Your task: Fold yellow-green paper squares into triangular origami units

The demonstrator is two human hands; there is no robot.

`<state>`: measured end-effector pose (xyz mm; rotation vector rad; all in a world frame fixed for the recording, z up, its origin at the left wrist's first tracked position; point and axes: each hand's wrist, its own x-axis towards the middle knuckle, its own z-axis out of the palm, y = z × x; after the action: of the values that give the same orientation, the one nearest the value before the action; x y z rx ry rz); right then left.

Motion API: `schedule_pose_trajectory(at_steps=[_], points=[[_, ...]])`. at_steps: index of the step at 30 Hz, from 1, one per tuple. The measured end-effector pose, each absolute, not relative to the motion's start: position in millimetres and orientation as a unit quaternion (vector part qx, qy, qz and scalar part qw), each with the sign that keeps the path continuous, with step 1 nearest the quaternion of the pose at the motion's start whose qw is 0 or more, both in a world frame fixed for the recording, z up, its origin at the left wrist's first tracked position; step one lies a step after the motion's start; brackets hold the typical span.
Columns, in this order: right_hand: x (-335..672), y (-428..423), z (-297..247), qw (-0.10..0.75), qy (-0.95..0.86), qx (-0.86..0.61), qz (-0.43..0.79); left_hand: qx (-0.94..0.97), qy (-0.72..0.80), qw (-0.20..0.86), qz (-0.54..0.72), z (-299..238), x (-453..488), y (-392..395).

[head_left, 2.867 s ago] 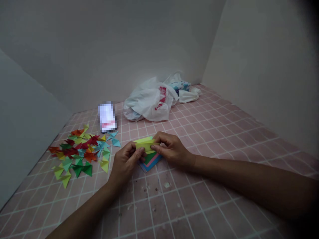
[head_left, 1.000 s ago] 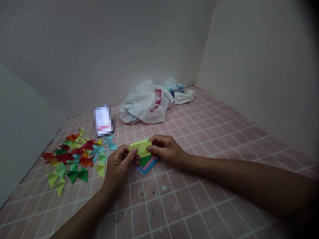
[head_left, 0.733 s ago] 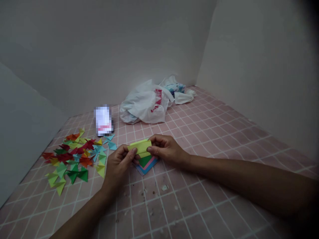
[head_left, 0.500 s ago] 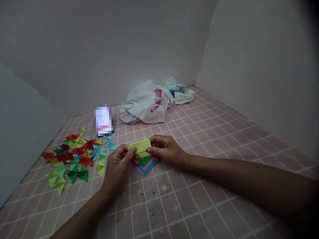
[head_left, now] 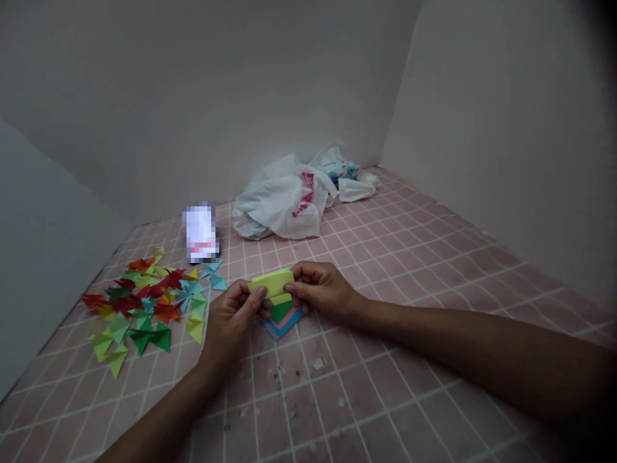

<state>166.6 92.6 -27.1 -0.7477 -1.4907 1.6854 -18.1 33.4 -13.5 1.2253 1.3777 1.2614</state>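
Observation:
A folded piece of yellow paper (head_left: 270, 285) is held up between my two hands. My left hand (head_left: 241, 307) pinches its left end, thumb on the near face. At the right end, my right hand (head_left: 322, 289) grips it with thumb and fingers. Below the yellow paper lies a small stack of coloured paper sheets (head_left: 285, 325), with green, pink and blue showing; its upper part is hidden by the yellow paper and my fingers.
Many folded paper shapes (head_left: 149, 337) in red, orange, yellow, green and blue lie at the left. Behind them stands a phone (head_left: 200, 233) with a lit, blurred screen. A white plastic bag (head_left: 284, 199) rests by the back wall on the pink checked surface (head_left: 414, 411).
The yellow paper has tilted slightly, and my right thumb sits a little higher on its right end. Both hands keep hold of it; the rest looks unchanged.

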Motion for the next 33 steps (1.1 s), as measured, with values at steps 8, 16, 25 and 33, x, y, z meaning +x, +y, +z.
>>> schedule_pose_trajectory(at_steps=[8, 16, 25, 33], points=[[167.1, 93.7, -29.1, 0.380, -0.588, -0.285, 0.654, 0.504, 0.551, 0.437, 0.500, -15.0, -19.8, 31.3], [168.5, 92.2, -27.8, 0.352, -0.598, -0.296, 0.656, 0.520, 0.546, 0.436, 0.491, -15.4, -19.6, 31.3], [169.1, 85.8, -21.1, 0.311, -0.608, -0.302, 0.665, 0.556, 0.571, 0.402, 0.452, -7.8, -15.9, 28.5], [169.5, 87.2, -22.7, 0.313, -0.617, -0.299, 0.658, 0.558, 0.570, 0.402, 0.449, -9.1, -15.5, 28.9]])
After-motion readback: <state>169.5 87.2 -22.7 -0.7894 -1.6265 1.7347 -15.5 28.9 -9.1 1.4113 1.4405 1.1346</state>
